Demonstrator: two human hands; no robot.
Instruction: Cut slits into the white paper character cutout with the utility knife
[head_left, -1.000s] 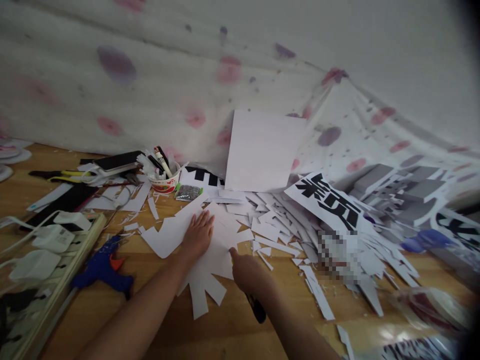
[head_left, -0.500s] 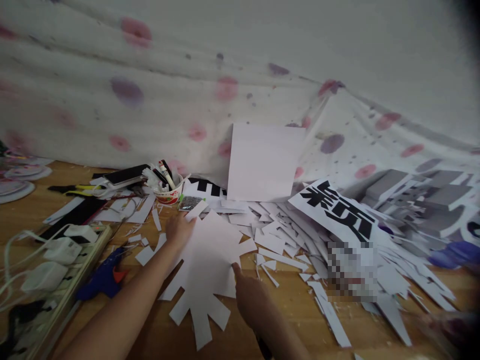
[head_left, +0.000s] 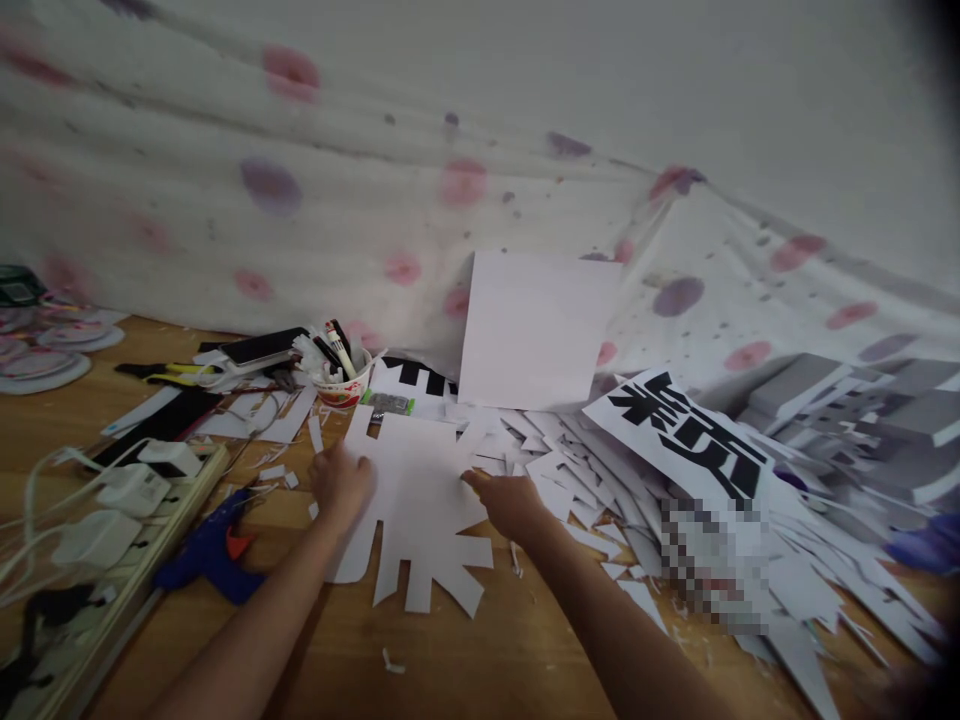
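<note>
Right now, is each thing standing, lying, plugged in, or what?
Cut sheet: notched edges
Left hand: on the sheet's left side
Right hand: at its right edge
Cup: upright, holding pens
White board: standing upright
Glue gun: lying on its side
Chargers: plugged into the power strip

Has a bare left forearm (head_left: 270, 600) and a bare right forearm (head_left: 600, 600) stretched forward, slanting inward. Holds the left hand (head_left: 339, 487) curled, with its thumb (head_left: 364, 465) turned toward the right hand (head_left: 508, 502). Points the latter's fingertips (head_left: 471, 477) leftward, with wrist (head_left: 541, 530) bent.
</note>
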